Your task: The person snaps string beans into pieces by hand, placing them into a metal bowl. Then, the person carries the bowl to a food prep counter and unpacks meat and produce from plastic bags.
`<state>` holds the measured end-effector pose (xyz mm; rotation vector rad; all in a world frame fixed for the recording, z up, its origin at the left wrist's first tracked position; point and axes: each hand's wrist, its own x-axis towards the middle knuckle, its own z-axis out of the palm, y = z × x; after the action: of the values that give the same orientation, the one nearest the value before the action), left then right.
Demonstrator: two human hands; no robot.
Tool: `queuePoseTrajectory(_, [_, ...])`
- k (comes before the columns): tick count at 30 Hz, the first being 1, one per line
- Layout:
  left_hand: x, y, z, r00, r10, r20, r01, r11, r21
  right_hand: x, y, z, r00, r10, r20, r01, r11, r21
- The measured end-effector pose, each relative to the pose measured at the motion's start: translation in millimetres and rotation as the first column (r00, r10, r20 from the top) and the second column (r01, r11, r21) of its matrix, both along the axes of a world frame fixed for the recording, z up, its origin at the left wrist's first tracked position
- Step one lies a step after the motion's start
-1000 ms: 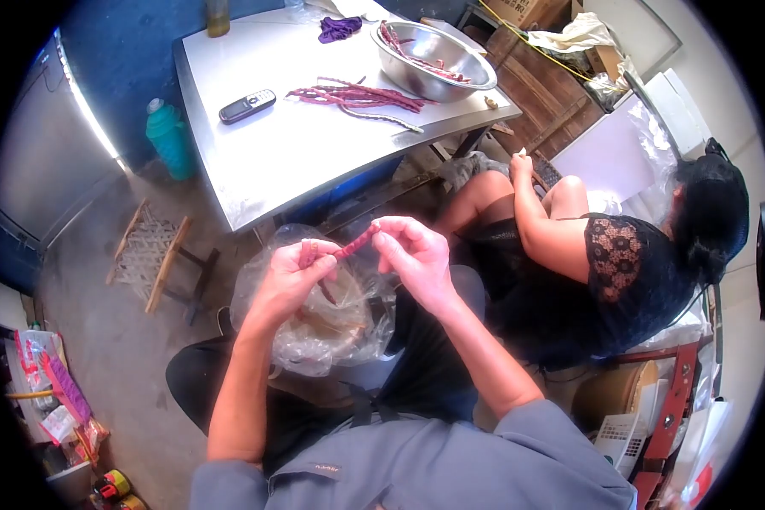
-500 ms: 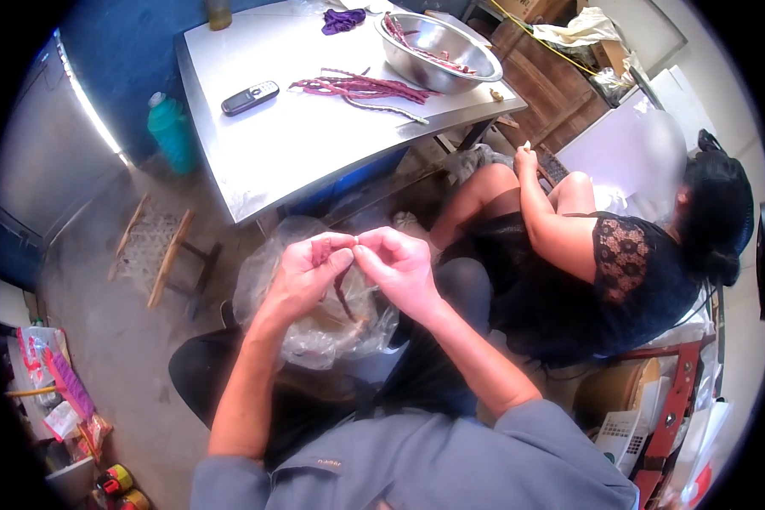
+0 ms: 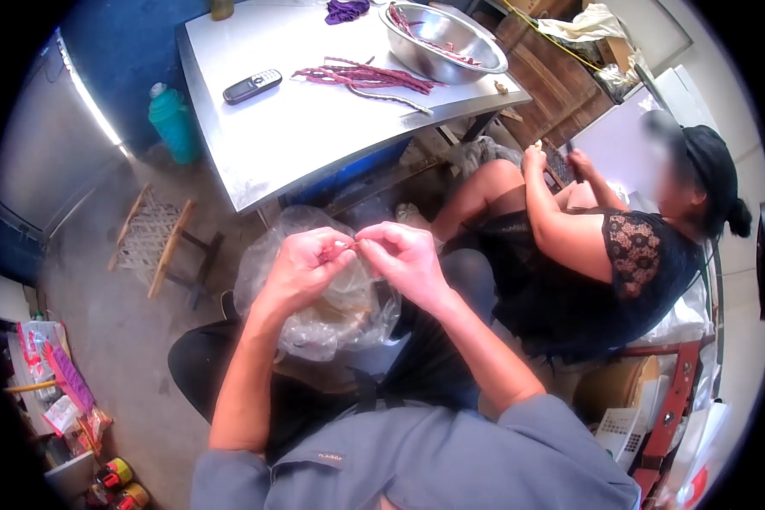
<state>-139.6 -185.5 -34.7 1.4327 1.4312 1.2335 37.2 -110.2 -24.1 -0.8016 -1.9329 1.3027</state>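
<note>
My left hand [image 3: 308,268] and my right hand [image 3: 406,265] meet fingertip to fingertip above a clear plastic bag [image 3: 323,327] between my knees. Both are closed in a pinch on a short dark-red bean piece [image 3: 353,245], mostly covered by the fingers. On the table ahead lies a loose bunch of long purple-red beans [image 3: 361,78]. Behind them, a metal basin [image 3: 425,61] holds more reddish beans or pods.
A mobile phone [image 3: 252,87] and a purple cloth [image 3: 347,10] lie on the metal table [image 3: 255,157]. To the left are a teal flask [image 3: 172,123] and a woven stool [image 3: 149,238]. A person in black [image 3: 561,263] sits close on my right.
The dark bean length that hung beneath my fingers no longer shows there. My hands stay together over the bag. The neighbour's head has turned and their other hand has come into view.
</note>
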Motion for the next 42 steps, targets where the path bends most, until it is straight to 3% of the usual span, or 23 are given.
queuePoseTrajectory(5, [0, -1, 0, 0.989, 0.007, -0.146, 0.0, 0.999, 0.047, 0, 6, -1, 0.991, 0.032, 0.129, -0.05, 0.988, 0.146])
queuePoseTrajectory(7, [1, 1, -8, 0.979, 0.044, -0.197, -0.007, 0.983, 0.186, 1, 10, 1, 0.973, 0.062, 0.224, -0.116, 0.964, 0.238])
queuePoseTrajectory(10, [2, 1, -11, 0.965, 0.041, -0.261, 0.017, 0.977, 0.214, 2, 15, 1, 0.946, 0.068, 0.317, -0.178, 0.927, 0.331])
queuePoseTrajectory(14, [4, 3, -15, 0.965, 0.059, -0.256, 0.0, 0.975, 0.222, -3, 17, 5, 0.933, 0.05, 0.356, -0.195, 0.904, 0.382])
queuePoseTrajectory(17, [3, 2, -15, 0.987, 0.053, -0.15, -0.034, 0.991, 0.13, -8, 17, 8, 0.94, 0.023, 0.339, -0.165, 0.905, 0.393])
queuePoseTrajectory(19, [1, 4, -17, 0.996, 0.017, 0.092, -0.019, 1.0, 0.024, -11, 17, 11, 0.951, 0.009, 0.308, -0.133, 0.914, 0.383])
queuePoseTrajectory(20, [2, 3, -14, 0.996, 0.014, 0.091, -0.016, 1.0, 0.022, -13, 16, 13, 0.951, 0.007, 0.308, -0.13, 0.915, 0.382])
queuePoseTrajectory(22, [5, 0, -5, 0.922, 0.04, 0.386, -0.001, 0.995, -0.099, -16, 15, 16, 0.963, -0.026, 0.27, -0.08, 0.924, 0.375])
queuePoseTrajectory(25, [7, 1, -5, 0.907, 0.064, 0.416, -0.022, 0.994, -0.105, -20, 12, 16, 0.976, -0.063, 0.208, -0.008, 0.946, 0.324])
queuePoseTrajectory(32, [11, 3, -8, 0.894, 0.136, 0.427, -0.069, 0.983, -0.169, -25, 8, -4, 0.979, -0.166, 0.115, 0.116, 0.929, 0.352])
queuePoseTrajectory(35, [11, 4, -10, 0.906, 0.178, 0.383, -0.125, 0.979, -0.159, -28, 10, -11, 0.978, -0.196, 0.07, 0.145, 0.884, 0.445])
queuePoseTrajectory(37, [8, 6, -17, 0.941, 0.18, 0.285, -0.182, 0.983, -0.022, -28, 13, -8, 0.977, -0.12, 0.179, 0.035, 0.908, 0.417])
queuePoseTrajectory(38, [7, 5, -17, 0.941, 0.183, 0.286, -0.184, 0.983, -0.024, -26, 15, -7, 0.977, -0.117, 0.18, 0.033, 0.909, 0.415])
queuePoseTrajectory(40, [5, 3, -15, 0.97, 0.188, 0.155, -0.188, 0.982, -0.016, -21, 20, -2, 0.978, 0.005, 0.21, -0.054, 0.973, 0.226])
queuePoseTrajectory(42, [3, 3, -16, 0.98, 0.168, 0.104, -0.173, 0.984, 0.04, -17, 23, 3, 0.964, 0.03, 0.265, -0.09, 0.972, 0.219])
